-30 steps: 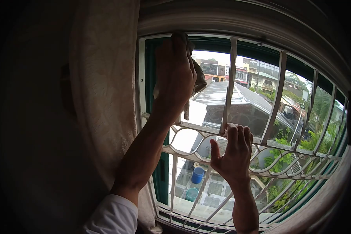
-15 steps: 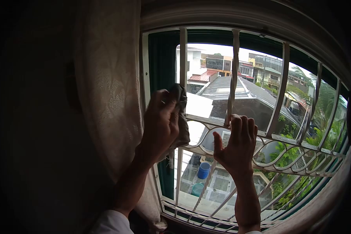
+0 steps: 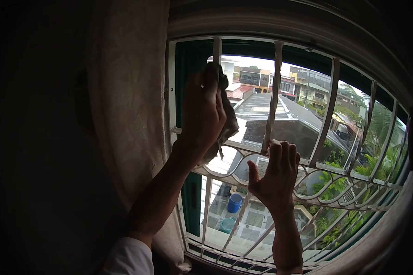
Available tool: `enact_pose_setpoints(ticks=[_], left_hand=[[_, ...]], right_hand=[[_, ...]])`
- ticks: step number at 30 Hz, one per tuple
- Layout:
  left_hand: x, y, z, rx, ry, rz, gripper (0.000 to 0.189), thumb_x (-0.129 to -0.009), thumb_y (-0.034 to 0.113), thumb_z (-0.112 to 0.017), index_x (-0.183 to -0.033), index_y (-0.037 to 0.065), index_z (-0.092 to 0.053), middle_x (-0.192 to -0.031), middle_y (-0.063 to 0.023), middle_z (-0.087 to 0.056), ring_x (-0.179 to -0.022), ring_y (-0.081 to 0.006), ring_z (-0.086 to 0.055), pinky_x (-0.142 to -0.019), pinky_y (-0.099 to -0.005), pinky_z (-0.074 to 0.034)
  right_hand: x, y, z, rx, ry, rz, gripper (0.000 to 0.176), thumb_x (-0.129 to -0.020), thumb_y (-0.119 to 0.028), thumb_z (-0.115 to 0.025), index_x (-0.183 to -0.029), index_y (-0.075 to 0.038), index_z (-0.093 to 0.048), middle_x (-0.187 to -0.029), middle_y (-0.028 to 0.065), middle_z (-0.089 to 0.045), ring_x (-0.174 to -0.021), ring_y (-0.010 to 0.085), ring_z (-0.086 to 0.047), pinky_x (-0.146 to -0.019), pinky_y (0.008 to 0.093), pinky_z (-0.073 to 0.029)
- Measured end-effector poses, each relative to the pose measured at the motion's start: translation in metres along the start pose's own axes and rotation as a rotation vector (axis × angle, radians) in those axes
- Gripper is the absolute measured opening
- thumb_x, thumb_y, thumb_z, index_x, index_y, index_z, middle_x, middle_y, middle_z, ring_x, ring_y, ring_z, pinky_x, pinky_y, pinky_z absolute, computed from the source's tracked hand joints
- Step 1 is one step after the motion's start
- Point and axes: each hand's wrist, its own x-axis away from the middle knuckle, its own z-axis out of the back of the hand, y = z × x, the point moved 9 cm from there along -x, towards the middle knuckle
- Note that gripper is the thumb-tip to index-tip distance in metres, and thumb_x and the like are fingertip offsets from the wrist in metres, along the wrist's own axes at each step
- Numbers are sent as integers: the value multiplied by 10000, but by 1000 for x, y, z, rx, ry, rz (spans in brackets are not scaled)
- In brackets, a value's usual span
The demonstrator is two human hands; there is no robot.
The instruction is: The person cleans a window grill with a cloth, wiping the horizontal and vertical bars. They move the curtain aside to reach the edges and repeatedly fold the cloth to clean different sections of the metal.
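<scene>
My left hand (image 3: 202, 117) is closed on a dark, crumpled cloth (image 3: 228, 123), pressed around the leftmost vertical bar (image 3: 217, 48) of a white window grille. Loose folds of the cloth hang down beside the palm. Lower and to the right, my right hand (image 3: 276, 176) hooks its fingers over the grille's horizontal rail (image 3: 248, 147), at the foot of a twisted bar (image 3: 274, 91). Its thumb stands apart from the fingers, pointing up. Scrolled loops of the grille (image 3: 326, 198) run along below the rail.
A pale curtain (image 3: 128, 114) hangs left of the window, near my left forearm. A dark green frame (image 3: 193, 59) borders the opening. Beyond the bars are a grey roof (image 3: 261, 103), a blue barrel (image 3: 235, 203), a teal tub (image 3: 227, 224) and green plants.
My left hand has moved up along the bar with the cloth, whose loose end now swings out to the right. My right hand keeps its hold on the rail.
</scene>
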Motion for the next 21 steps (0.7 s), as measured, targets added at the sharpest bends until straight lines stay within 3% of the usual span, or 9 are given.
enact_pose_setpoints(ticks=[3, 6, 10, 12, 14, 17, 19, 21], left_hand=[[-51, 4, -6, -65, 114, -91, 500, -929, -41, -607, -1420, 35, -557, -1078, -179, -578, -952, -316, -633, -773, -402, -543], [-51, 7, 3, -69, 160, -201, 435, -927, -40, -597, -1358, 22, -600, -1064, -187, -583, -927, -339, -639, -776, -427, -545], [25, 9, 9, -22, -155, -34, 343, -928, -69, -570, -1254, -8, -659, -1065, -182, -618, -923, -333, -671, -787, -403, -566], [51, 10, 23, 137, -314, 118, 347, -937, -71, -564, -1268, -15, -655, -1101, -169, -635, -970, -301, -692, -809, -369, -579], [66, 37, 40, 302, -128, 151, 346, -936, -68, -583, -1271, -18, -652, -1126, -163, -637, -1006, -280, -698, -837, -357, -580], [82, 89, 14, 332, -212, 24, 490, -913, -10, -658, -1395, 15, -573, -1154, -221, -607, -1064, -359, -660, -834, -399, -571], [91, 104, -20, 346, -244, 24, 523, -917, 0, -654, -1428, 19, -545, -1152, -229, -601, -1066, -375, -651, -835, -413, -567], [74, 105, -30, 340, -60, 11, 546, -927, -17, -632, -1458, 10, -506, -1145, -233, -593, -1025, -384, -651, -831, -419, -560]], right_hand=[[0, 0, 1, -2, -13, 12, 475, -705, -138, -795, -1055, -15, -497, -945, 170, -470, -902, 347, -489, -797, 472, -393], [-2, -1, 2, -22, -22, -24, 495, -714, -161, -806, -1075, -4, -506, -991, 192, -492, -940, 356, -501, -819, 483, -400], [3, 0, 5, 31, -105, -53, 549, -714, -184, -817, -1133, 18, -525, -1089, 218, -523, -1034, 377, -518, -881, 501, -399], [3, -5, 15, 113, -110, 52, 631, -704, -201, -829, -1206, 37, -529, -1197, 231, -534, -1142, 388, -517, -956, 529, -381], [1, -1, 28, 144, -102, 65, 634, -694, -208, -830, -1199, 52, -549, -1224, 228, -548, -1191, 387, -513, -1018, 545, -356], [12, 13, 29, 214, -158, 97, 595, -714, -246, -781, -1191, 53, -587, -1190, 210, -602, -1168, 394, -542, -1043, 563, -368], [19, 13, 29, 183, -170, 89, 581, -692, -166, -786, -1185, 72, -594, -1177, 221, -607, -1141, 379, -546, -1015, 532, -404], [19, 15, 35, 181, -173, 96, 572, -690, -150, -799, -1173, 82, -601, -1157, 225, -613, -1129, 364, -550, -1005, 511, -417]])
